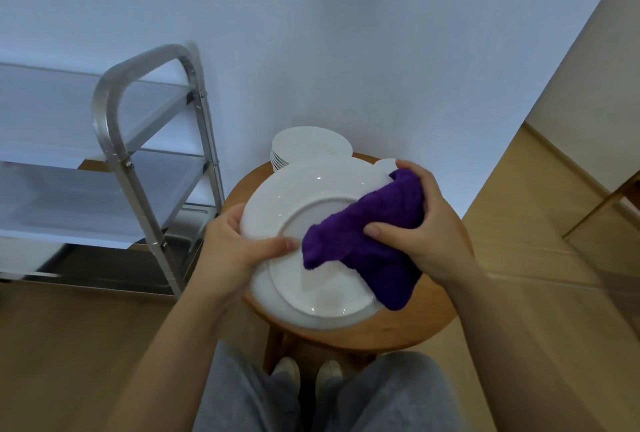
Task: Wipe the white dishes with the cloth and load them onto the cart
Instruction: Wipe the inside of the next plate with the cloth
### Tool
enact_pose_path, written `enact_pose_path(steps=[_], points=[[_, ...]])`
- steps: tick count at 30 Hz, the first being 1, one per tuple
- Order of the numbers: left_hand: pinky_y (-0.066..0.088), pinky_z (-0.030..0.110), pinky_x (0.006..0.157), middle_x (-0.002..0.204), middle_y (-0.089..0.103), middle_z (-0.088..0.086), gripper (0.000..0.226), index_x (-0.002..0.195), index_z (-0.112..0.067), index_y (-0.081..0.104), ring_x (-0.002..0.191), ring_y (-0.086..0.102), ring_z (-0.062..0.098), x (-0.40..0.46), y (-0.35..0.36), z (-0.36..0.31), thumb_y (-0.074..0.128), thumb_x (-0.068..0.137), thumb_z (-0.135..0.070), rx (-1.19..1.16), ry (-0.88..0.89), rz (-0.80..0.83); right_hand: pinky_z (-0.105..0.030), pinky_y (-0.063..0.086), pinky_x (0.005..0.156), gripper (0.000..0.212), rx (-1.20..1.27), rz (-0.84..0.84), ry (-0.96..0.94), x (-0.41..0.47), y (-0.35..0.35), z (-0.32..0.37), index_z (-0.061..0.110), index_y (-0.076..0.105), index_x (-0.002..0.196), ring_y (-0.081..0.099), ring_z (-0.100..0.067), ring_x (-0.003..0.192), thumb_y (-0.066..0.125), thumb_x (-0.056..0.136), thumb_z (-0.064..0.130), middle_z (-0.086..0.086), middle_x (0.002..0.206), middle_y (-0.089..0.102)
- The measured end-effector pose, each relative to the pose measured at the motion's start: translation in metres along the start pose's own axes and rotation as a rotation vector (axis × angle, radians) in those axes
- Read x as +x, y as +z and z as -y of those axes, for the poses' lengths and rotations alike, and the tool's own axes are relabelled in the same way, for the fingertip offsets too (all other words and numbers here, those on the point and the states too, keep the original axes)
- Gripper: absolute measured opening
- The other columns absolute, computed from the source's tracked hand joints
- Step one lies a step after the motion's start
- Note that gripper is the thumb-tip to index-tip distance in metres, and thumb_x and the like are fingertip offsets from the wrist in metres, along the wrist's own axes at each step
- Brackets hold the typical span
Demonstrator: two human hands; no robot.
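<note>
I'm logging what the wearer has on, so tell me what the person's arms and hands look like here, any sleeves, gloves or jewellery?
Both forearms are bare up to the frame's lower edge, with no sleeves in view. The left hand and right hand wear no gloves, and no rings, watch or bracelets show on the visible fingers or wrists. The nails look short and unpainted. Lower down, grey trousers and light-coloured shoes are visible.

The purple cloth (367, 241) covers the right part of the held white plate (298, 196) and of the plates (311, 314) lying under it. The stack of bowls (304, 146) is partly hidden behind the held plate, its count unclear. The metal cart (145, 141) runs off the left edge, blurred.
</note>
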State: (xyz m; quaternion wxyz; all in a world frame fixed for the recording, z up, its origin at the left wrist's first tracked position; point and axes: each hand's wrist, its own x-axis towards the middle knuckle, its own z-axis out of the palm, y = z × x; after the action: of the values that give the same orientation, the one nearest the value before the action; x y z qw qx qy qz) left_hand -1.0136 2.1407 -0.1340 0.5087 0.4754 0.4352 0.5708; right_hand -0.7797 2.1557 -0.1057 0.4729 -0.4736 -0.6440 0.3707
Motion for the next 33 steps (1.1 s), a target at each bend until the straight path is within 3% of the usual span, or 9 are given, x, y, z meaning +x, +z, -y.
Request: enact_pose_path(steps=[3,6,10,13,16,21,26,29,33], points=[[0.057,0.028,0.059,0.094,0.072,0.0,0.059,0.104,-0.018,0.06,0.087,0.069,0.02,0.002,0.009,0.009,0.076,0.047,-0.01,-0.276,-0.062,-0.147,-0.014,0.054,0.065,0.088,0.242,-0.227,0.112,-0.01,0.023,-0.019,0.044,0.038,0.124,0.058,-0.002,0.097,0.086,0.05,0.046,0.024,0.111,0.052],[0.058,0.035,0.064,0.098,0.07,0.005,0.053,0.098,-0.02,0.06,0.086,0.068,0.023,0.0,0.036,0.019,0.075,0.048,-0.014,-0.45,-0.117,-0.332,-0.026,0.056,0.076,0.094,0.41,-0.466,0.205,-0.015,0.054,-0.031,0.03,0.037,0.132,0.057,-0.011,0.105,0.078,0.05,0.051,0.011,0.118,0.055],[0.057,0.035,0.063,0.096,0.07,-0.001,0.056,0.095,-0.032,0.058,0.086,0.069,0.02,-0.004,0.067,0.024,0.08,0.044,-0.029,-0.502,-0.162,-0.403,-0.031,0.056,0.078,0.093,0.592,-0.581,0.319,-0.019,0.077,-0.035,0.036,0.033,0.132,0.057,-0.012,0.106,0.081,0.052,0.049,0.012,0.118,0.054],[0.058,0.034,0.068,0.109,0.069,0.001,0.06,0.107,-0.031,0.056,0.099,0.066,0.022,-0.009,0.049,0.025,0.072,0.051,-0.043,-0.461,-0.216,-0.188,-0.042,0.055,0.083,0.086,0.502,-0.484,0.373,-0.009,0.042,-0.034,0.033,0.038,0.132,0.057,-0.019,0.108,0.083,0.059,0.039,0.006,0.121,0.055],[0.057,0.039,0.081,0.119,0.066,0.008,0.055,0.119,-0.022,0.061,0.108,0.063,0.026,0.001,0.012,0.019,0.047,0.076,-0.053,-0.562,-0.332,0.108,-0.035,0.057,0.073,0.091,0.386,-0.244,0.393,0.002,0.005,-0.026,0.033,0.043,0.128,0.061,-0.021,0.102,0.085,0.048,0.04,0.004,0.118,0.058],[0.059,0.036,0.063,0.093,0.074,0.008,0.045,0.086,-0.018,0.078,0.08,0.072,0.023,0.021,0.007,0.006,0.039,0.093,-0.039,-0.576,-0.423,0.189,-0.026,0.054,0.067,0.078,0.29,-0.035,0.399,0.012,-0.001,-0.018,0.041,0.049,0.112,0.062,-0.017,0.097,0.09,0.046,0.036,0.008,0.113,0.058],[0.059,0.037,0.062,0.097,0.073,0.009,0.032,0.093,-0.02,0.076,0.083,0.071,0.026,0.019,0.014,0.007,0.054,0.077,-0.037,-0.586,-0.362,0.137,-0.037,0.052,0.087,0.097,0.346,-0.345,0.404,-0.005,0.022,-0.034,0.031,0.032,0.141,0.054,-0.017,0.11,0.076,0.056,0.049,0.009,0.127,0.05],[0.057,0.032,0.057,0.094,0.074,0.004,0.036,0.105,-0.022,0.064,0.081,0.071,0.021,0.015,0.033,0.009,0.059,0.074,-0.04,-0.556,-0.28,0.012,-0.04,0.05,0.092,0.084,0.48,-0.518,0.467,-0.019,0.05,-0.049,0.029,0.028,0.142,0.053,-0.021,0.115,0.072,0.072,0.044,0.004,0.13,0.05],[0.052,0.02,0.048,0.069,0.071,-0.013,0.009,0.085,-0.03,0.057,0.065,0.069,0.01,0.003,0.07,0.016,0.057,0.087,-0.039,-0.22,-0.161,-0.172,-0.043,0.047,0.095,0.061,0.654,-0.715,0.645,-0.032,0.09,-0.064,0.027,0.038,0.138,0.054,-0.022,0.113,0.06,0.084,0.045,0.003,0.126,0.055]])
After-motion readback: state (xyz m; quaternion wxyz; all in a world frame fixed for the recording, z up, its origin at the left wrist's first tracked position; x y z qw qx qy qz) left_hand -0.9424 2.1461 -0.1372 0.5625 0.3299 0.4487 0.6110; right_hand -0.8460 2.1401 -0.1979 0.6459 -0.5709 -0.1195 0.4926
